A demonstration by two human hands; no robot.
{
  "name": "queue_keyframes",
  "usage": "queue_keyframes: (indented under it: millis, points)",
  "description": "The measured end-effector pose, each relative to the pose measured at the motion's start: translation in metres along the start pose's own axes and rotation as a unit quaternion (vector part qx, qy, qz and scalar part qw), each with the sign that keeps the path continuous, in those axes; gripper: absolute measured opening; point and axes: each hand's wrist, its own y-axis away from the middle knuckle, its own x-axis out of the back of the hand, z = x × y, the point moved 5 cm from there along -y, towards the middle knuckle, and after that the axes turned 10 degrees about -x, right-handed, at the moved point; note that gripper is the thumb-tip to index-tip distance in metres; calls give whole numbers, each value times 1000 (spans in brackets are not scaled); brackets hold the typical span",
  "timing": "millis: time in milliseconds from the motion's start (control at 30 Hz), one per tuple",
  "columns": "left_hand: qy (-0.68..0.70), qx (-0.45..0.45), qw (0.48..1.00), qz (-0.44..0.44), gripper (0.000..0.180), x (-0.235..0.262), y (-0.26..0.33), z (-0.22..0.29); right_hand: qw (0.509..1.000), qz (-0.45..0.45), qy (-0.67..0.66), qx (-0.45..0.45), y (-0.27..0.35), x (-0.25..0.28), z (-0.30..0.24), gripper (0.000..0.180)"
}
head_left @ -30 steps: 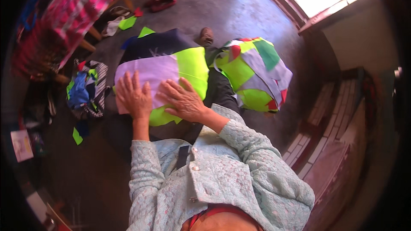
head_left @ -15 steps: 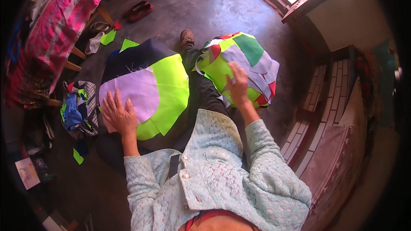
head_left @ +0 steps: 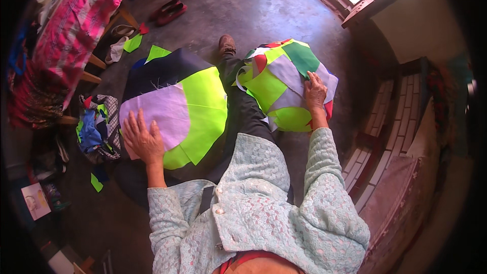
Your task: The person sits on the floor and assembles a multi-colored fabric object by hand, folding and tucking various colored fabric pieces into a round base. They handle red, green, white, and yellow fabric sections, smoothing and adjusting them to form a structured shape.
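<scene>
I sit on the floor with one leg stretched forward. My left hand [head_left: 143, 141] lies flat, fingers spread, on the lilac patch of a patchwork cloth [head_left: 195, 106] of lilac, neon green and dark navy spread over my left leg. My right hand [head_left: 315, 91] rests palm down on a pile of patchwork pieces [head_left: 276, 89] in neon green, lilac, dark green, red and white, lying on the floor to my right. Neither hand grips anything.
A heap of fabric scraps [head_left: 96, 127] lies to the left, with small green scraps [head_left: 133, 43] beyond. A pink checked cloth [head_left: 81, 18] covers wooden furniture at the far left, red slippers [head_left: 170, 11] beside it. A brick wall [head_left: 390, 142] rises on the right.
My right hand left the cloth on my lap and moved right onto the patchwork pile. My left hand slid to the cloth's left side. The view shifted slightly.
</scene>
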Motion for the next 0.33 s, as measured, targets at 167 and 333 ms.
queue_keyframes:
  millis: [167, 333]
  points:
    - [0, 9, 1000, 2, 52, 4, 5, -4, 999, 3, -16, -30, -10, -3, -11, 27]
    - [-6, 15, 1000, 3, 56, -4, 5, -5, 968, -6, -244, -57, -42, -94, 45, 18]
